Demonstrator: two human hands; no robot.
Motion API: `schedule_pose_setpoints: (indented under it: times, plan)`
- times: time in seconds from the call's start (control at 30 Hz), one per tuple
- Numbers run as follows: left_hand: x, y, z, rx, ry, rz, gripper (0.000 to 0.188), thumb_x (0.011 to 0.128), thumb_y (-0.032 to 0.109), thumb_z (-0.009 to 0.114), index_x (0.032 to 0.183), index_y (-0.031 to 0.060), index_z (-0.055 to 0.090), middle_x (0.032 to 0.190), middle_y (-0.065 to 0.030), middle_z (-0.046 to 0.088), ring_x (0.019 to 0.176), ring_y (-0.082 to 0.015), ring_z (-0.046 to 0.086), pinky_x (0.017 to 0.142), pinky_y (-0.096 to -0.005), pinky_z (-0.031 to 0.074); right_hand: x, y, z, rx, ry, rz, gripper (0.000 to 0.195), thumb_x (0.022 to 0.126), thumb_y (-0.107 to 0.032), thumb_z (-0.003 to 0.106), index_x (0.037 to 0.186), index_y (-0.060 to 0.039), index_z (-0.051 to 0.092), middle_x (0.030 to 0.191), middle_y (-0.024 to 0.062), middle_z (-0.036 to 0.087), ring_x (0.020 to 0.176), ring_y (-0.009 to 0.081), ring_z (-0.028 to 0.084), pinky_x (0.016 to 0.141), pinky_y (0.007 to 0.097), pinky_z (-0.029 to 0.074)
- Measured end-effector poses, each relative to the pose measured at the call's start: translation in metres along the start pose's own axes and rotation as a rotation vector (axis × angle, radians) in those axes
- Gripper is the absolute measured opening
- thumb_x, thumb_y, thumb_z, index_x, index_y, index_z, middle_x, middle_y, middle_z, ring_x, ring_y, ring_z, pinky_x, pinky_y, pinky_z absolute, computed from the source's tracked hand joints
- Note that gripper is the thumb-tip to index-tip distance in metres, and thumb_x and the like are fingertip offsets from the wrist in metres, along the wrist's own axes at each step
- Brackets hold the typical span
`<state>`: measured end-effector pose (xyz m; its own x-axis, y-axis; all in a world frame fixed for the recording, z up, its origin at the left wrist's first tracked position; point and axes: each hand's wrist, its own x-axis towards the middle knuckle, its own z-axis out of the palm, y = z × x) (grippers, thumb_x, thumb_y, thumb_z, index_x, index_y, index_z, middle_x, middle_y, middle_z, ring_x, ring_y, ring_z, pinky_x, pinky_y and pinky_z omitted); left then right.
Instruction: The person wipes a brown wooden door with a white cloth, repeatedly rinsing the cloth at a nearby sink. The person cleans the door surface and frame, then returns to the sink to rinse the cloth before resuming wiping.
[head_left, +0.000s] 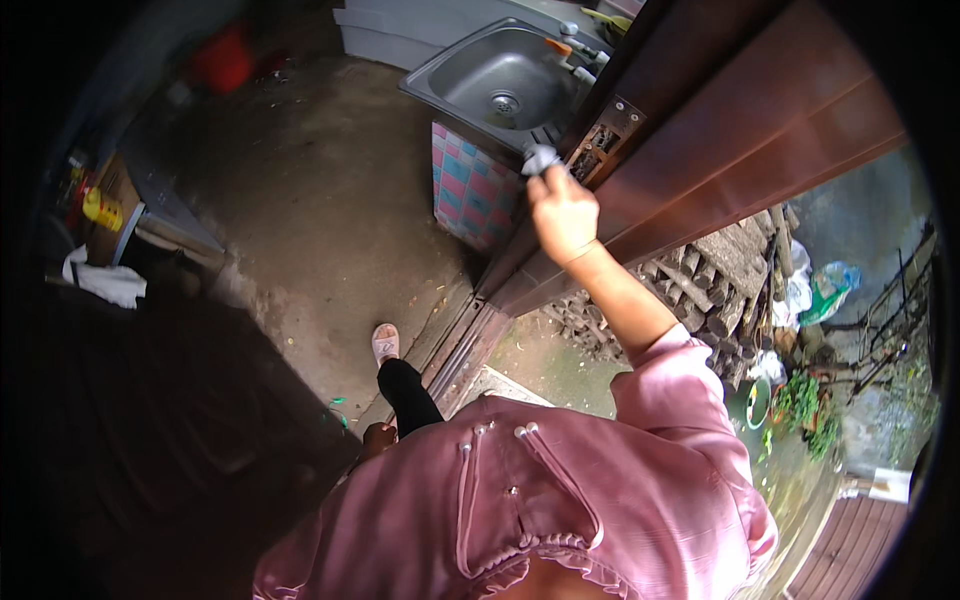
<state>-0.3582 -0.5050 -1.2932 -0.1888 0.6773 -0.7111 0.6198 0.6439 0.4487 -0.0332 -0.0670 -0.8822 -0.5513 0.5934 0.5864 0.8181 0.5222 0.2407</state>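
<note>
My right hand reaches forward with its fingers closed on a small whitish wad, blurred, perhaps cloth or paper. It is beside a dark brown door frame. Close by on that frame is a metal lock plate with rough openings. I cannot tell whether the wad touches the frame. Down by my hip, my left hand shows partly in shadow; the pink top covers the rest of it, and its fingers are not clear.
Beyond the frame is a stainless steel sink on a pink-and-blue tiled base. One sandalled foot stands inside the threshold track. Outside are stacked firewood and potted plants. A white cloth hangs at left.
</note>
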Motion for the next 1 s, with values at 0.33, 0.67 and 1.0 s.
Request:
schedule_pose_setpoints:
  times: [0.33, 0.67, 1.0]
  plan:
    - [0.090, 0.024, -0.223, -0.296, -0.073, 0.007, 0.024, 0.091, 0.019, 0.056, 0.084, -0.0007, 0.068, 0.072, -0.0101, 0.069, 0.062, -0.0206, 0.067, 0.058, -0.0375, 0.054, -0.039, -0.101, 0.193, 0.269, -1.073, 0.301, 0.019, 0.082, -0.015, 0.065, 0.095, -0.0059, 0.076, 0.105, 0.0217, 0.072, 0.095, 0.0348, 0.073, 0.081, 0.0449, 0.059]
    - [0.282, 0.267, -0.495, -0.754, 0.314, 0.503, 0.016, 0.099, 0.010, 0.059, 0.109, -0.0014, 0.067, 0.087, -0.0043, 0.067, 0.075, -0.0114, 0.060, 0.068, -0.0251, 0.052, 0.209, -0.032, 0.203, 1.620, -0.090, 1.322, 0.017, 0.100, -0.011, 0.057, 0.106, 0.0023, 0.065, 0.083, 0.0112, 0.070, 0.060, 0.0183, 0.069, 0.041, 0.0271, 0.050]
    - [0.261, 0.720, -0.559, -0.397, 0.041, 1.344, 0.018, 0.098, 0.010, 0.065, 0.112, -0.0021, 0.068, 0.099, -0.0070, 0.072, 0.087, -0.0133, 0.069, 0.078, -0.0264, 0.056, 0.260, 0.084, 0.337, 1.937, 0.419, 1.663, 0.018, 0.093, -0.009, 0.069, 0.104, 0.0045, 0.061, 0.092, 0.0144, 0.070, 0.075, 0.0222, 0.071, 0.056, 0.0309, 0.063]
